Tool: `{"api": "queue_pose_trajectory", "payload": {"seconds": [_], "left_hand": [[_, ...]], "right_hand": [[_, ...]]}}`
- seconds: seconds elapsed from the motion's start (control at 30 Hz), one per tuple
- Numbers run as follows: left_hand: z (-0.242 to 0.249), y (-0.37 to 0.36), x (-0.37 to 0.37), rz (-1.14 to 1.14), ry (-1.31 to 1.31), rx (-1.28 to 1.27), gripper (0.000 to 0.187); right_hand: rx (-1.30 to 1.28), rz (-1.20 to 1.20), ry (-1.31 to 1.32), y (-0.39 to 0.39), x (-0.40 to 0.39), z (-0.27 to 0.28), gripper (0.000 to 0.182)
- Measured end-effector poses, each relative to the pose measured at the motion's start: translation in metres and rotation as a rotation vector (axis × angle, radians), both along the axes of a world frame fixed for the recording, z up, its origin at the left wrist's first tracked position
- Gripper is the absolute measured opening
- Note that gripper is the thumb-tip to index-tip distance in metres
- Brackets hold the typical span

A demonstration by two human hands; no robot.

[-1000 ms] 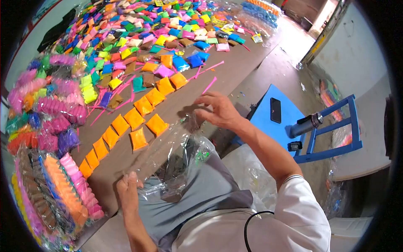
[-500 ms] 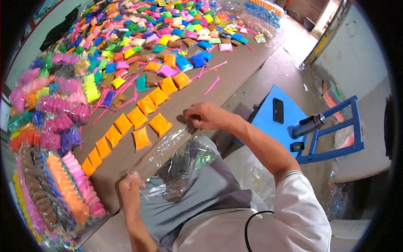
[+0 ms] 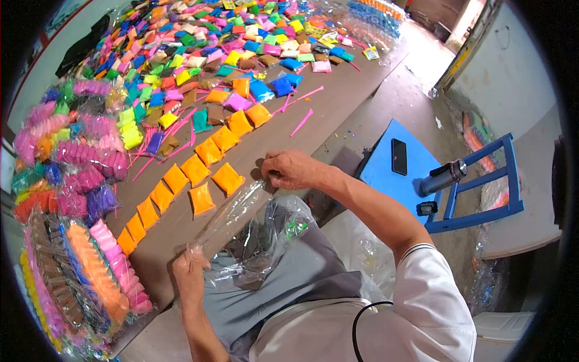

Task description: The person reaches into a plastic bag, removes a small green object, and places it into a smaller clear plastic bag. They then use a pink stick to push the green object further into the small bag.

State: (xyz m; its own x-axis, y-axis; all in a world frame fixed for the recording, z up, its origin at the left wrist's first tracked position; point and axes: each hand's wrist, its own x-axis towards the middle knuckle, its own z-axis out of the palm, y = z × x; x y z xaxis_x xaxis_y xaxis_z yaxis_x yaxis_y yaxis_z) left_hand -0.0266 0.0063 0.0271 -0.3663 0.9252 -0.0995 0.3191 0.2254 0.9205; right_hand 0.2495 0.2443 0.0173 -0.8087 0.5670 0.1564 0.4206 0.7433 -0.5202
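Observation:
A clear plastic bag stretches between my hands, above my lap and along the table's near edge. My left hand pinches one end of it. The other end is gripped in the closed fingers of my right hand, over the table edge. Just beyond the bag, several orange packets lie in a slanting row on the brown table. Two more orange packets, one on the left and one on the right, sit nearer to the bag.
A large heap of coloured packets covers the table's far part. Bagged stacks of packets stand at the left. Pink plastic sticks lie scattered. On a blue chair at right are a phone and a flask.
My right hand has shifted slightly left, and the bag's upper edge between my hands looks straighter and more taut. My left hand has barely moved. The packets lie as before.

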Motion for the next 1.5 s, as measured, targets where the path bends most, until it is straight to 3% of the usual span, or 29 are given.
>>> {"api": "queue_pose_trajectory", "payload": {"seconds": [0.2,0.53,0.63,0.7,0.8,0.87,0.9,0.97,1.0,1.07,1.2,1.3,1.33,1.5], "left_hand": [[0.003,0.001,0.002,0.019,-0.026,0.023,0.044],[-0.002,0.001,0.002,-0.044,0.073,-0.003,0.048],[0.005,-0.002,-0.004,-0.021,0.055,0.025,0.051],[0.005,-0.004,-0.005,-0.032,0.005,0.029,0.052],[0.005,-0.001,0.000,-0.024,0.024,0.031,0.056],[0.003,0.000,-0.002,-0.023,0.032,0.010,0.057],[0.002,0.000,-0.002,-0.019,0.043,-0.010,0.057],[0.003,0.001,-0.002,-0.021,0.035,-0.002,0.057],[0.004,0.001,-0.001,-0.024,0.028,0.005,0.057],[0.005,0.001,0.000,-0.027,0.035,0.003,0.057],[0.003,-0.001,0.000,-0.021,0.032,-0.004,0.055],[0.002,-0.004,-0.001,-0.034,0.054,0.004,0.052],[0.001,-0.004,-0.001,-0.030,0.056,0.003,0.052],[0.000,-0.003,0.003,-0.036,0.011,0.028,0.046]], "right_hand": [[-0.037,-0.001,0.080,-0.013,0.000,0.017,0.019],[-0.097,-0.047,0.108,0.013,0.006,-0.007,0.019],[-0.142,-0.165,0.256,0.020,0.027,-0.005,0.021],[-0.161,-0.442,0.264,0.019,0.050,-0.002,0.020],[-0.238,-0.640,0.101,0.009,0.085,0.022,0.023],[0.003,-0.819,-0.273,0.005,0.101,0.031,0.025],[0.003,-0.820,-0.274,0.002,0.102,0.030,0.025],[0.434,-0.613,0.220,-0.007,0.102,0.023,0.031],[0.433,-0.613,0.220,-0.013,0.096,0.029,0.031],[-0.028,-0.425,0.280,-0.024,0.067,0.047,0.033],[-0.012,-0.113,0.244,-0.021,0.014,0.031,0.037],[0.004,-0.046,0.092,-0.016,-0.011,0.018,0.030],[-0.114,-0.024,0.051,-0.015,-0.014,0.019,0.024],[-0.113,-0.047,0.061,-0.008,-0.017,0.001,0.020]]}}
